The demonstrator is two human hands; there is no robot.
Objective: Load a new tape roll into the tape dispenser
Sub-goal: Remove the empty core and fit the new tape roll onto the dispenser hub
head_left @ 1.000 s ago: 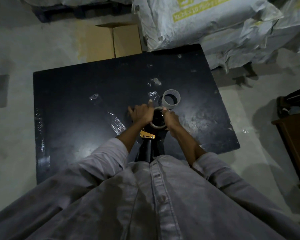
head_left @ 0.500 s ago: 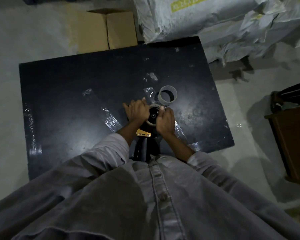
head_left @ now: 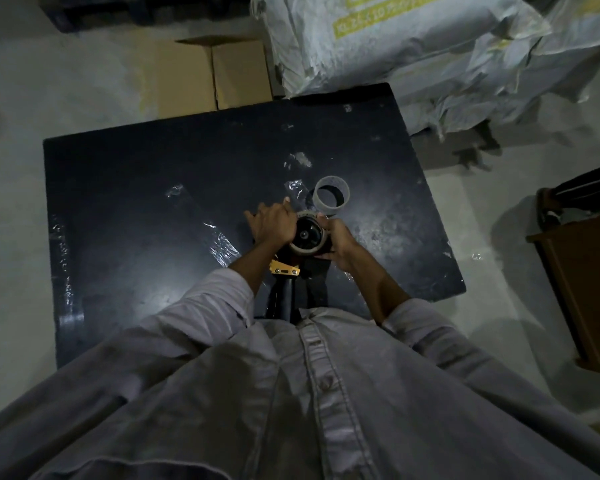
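Note:
A tape roll (head_left: 300, 250) sits around the black hub of the tape dispenser (head_left: 284, 271), which has a yellow plate and a black handle pointing toward me. The dispenser is above the near middle of the black table (head_left: 136, 188). My left hand (head_left: 274, 225) grips the roll's left side. Around its right side is my right hand (head_left: 338, 242), fingers closed on the roll. An empty grey tape core (head_left: 332, 197) stands on the table just beyond the roll.
Scraps of clear tape (head_left: 222, 242) stick to the table left of my hands. A cardboard box (head_left: 215, 74) lies on the floor beyond the table, large white sacks (head_left: 413, 46) at the back right, and brown furniture (head_left: 586, 282) to the right.
My right hand has slid from on top of the roll to its right side, uncovering the black hub. The left hand keeps its grip. The head camera shifted a little.

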